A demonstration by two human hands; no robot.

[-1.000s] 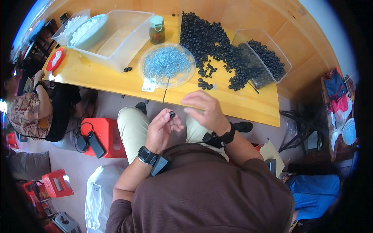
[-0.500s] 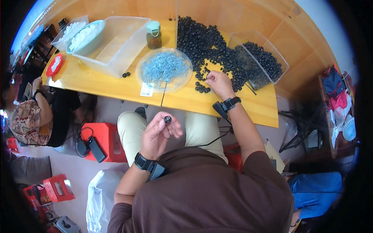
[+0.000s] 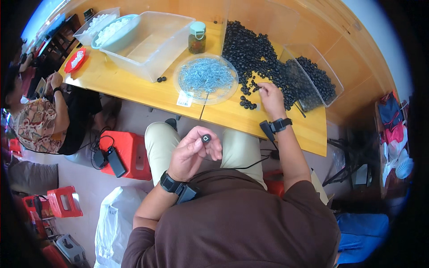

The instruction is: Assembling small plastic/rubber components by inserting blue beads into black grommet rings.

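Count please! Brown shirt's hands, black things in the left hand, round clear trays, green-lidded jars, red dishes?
Hands: 2 (left hand, right hand)
Black hollow piece: 1
Round clear tray: 1
Green-lidded jar: 1
Red dish: 1
Total: 6

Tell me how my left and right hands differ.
Your left hand holds a small black piece; whether your right hand grips one is unclear. The left hand is short of the table, while the right hand is over it, at the loose black pieces. The left arm is bent; the right arm reaches out. Both wear black bands at the wrist.
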